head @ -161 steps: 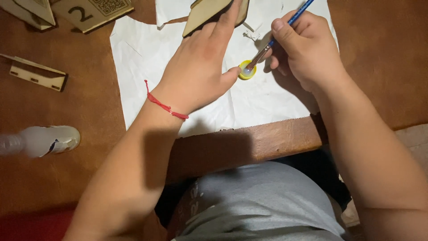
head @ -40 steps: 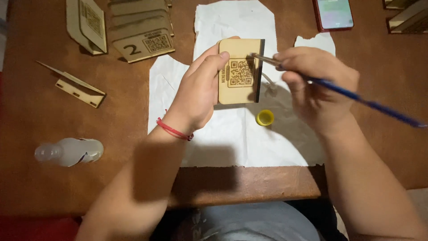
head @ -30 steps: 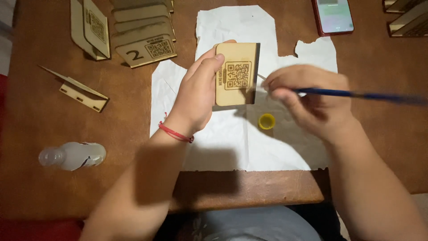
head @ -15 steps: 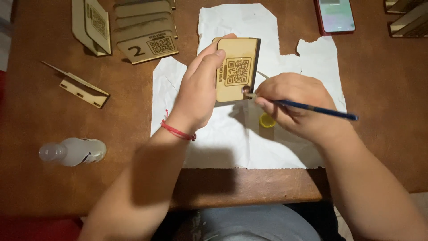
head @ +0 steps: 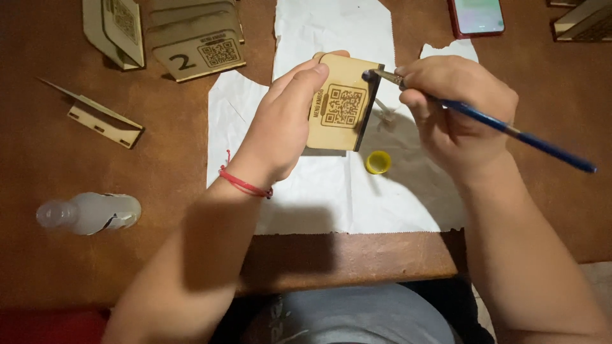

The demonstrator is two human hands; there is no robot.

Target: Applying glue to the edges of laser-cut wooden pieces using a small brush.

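My left hand (head: pixel 284 121) holds a small light wooden plaque (head: pixel 343 105) with an engraved square code, lifted above the white paper sheet (head: pixel 319 197). A red string sits on that wrist. My right hand (head: pixel 456 108) grips a blue-handled paintbrush (head: pixel 510 130); its bristle tip touches the plaque's upper right dark edge. A small yellow cap (head: pixel 378 162) lies on the paper just below the plaque, between both hands.
A stack of similar wooden plaques (head: pixel 191 44) lies at the back left, with a slotted wooden piece (head: pixel 102 121) nearby. A clear plastic bottle (head: pixel 89 213) lies on its side at left. A phone (head: pixel 478 16) and more wooden parts (head: pixel 583 22) sit at the back right.
The brush was dipping into the yellow cap on the paper; the plaque has since been lifted and the brush tip has moved up along its right edge to the top corner.
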